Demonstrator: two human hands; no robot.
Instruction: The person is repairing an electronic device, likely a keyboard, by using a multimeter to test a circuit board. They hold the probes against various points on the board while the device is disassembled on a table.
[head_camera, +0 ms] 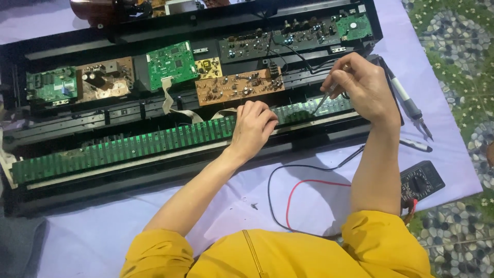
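Left hand (253, 126) curled, fingertips pressing the long green contact board (154, 141) mid-chassis | right hand (360, 85) pinching a thin metal tool (324, 98), tip down on the board's right stretch | open black keyboard chassis (77, 193) spans the cloth | multimeter (421, 181) near right, red and black leads (288, 198) looping beside it

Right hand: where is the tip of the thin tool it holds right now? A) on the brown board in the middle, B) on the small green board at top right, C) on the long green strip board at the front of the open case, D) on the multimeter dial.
C: the right hand angles the thin tool down so its tip meets the long green strip board, right of the left hand.
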